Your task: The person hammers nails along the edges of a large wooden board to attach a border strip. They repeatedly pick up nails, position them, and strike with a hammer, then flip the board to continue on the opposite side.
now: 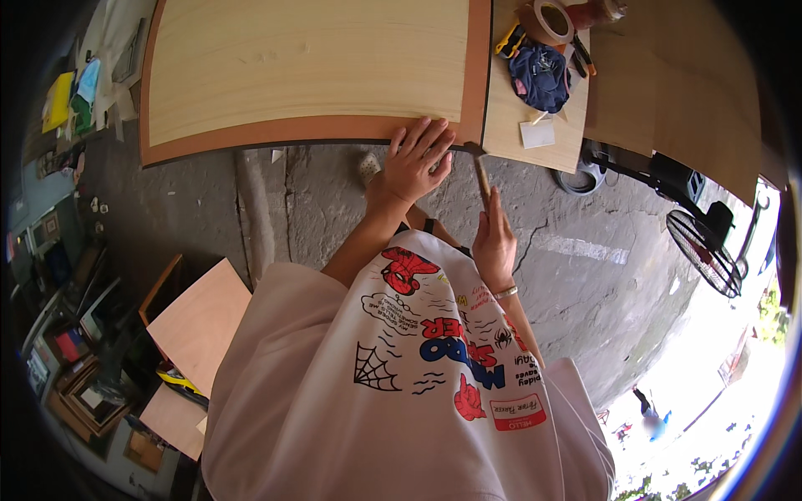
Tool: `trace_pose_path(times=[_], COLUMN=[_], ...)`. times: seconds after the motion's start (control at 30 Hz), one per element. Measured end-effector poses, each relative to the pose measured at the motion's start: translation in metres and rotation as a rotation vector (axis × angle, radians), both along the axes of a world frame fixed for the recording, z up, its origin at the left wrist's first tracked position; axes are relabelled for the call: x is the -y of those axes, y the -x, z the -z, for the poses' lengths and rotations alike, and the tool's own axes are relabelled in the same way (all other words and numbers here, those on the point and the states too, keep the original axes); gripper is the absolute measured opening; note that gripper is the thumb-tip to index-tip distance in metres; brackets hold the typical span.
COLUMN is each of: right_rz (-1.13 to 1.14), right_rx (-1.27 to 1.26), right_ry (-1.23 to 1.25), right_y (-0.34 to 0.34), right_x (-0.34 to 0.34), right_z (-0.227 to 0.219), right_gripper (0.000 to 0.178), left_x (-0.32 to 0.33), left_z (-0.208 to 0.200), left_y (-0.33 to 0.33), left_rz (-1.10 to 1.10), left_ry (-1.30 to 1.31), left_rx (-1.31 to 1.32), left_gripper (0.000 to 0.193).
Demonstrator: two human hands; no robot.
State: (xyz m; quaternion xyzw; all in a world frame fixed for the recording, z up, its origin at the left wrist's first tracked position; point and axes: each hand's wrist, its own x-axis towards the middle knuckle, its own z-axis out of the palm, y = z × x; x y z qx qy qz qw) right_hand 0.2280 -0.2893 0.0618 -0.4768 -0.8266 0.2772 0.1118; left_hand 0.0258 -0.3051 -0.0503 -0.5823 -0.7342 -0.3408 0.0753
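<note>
Hammer [480,171] in right hand [494,242], beside tape roll [545,21], blue cloth [540,77].

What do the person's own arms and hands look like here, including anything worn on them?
Both forearms are bare. The left hand wears nothing visible. The right hand has a thin light-coloured bracelet at the wrist. The wide short sleeves belong to a loose white T-shirt with red, blue and black cartoon prints.
</note>
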Motion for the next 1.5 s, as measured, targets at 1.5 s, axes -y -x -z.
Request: trace_pose_path(times=[1.5], right_rz=[0.188], right_rx=[-0.226], right_ry=[0.208], right_y=[0.128], right_x=[-0.023], right_z=[-0.021], right_gripper=[0.044], left_x=[-0.004], left_z=[-0.085], left_y=[0.238], left_rz=[-0.151], left_ry=[0.233], left_rx=[0.111], left_gripper=[0.014])
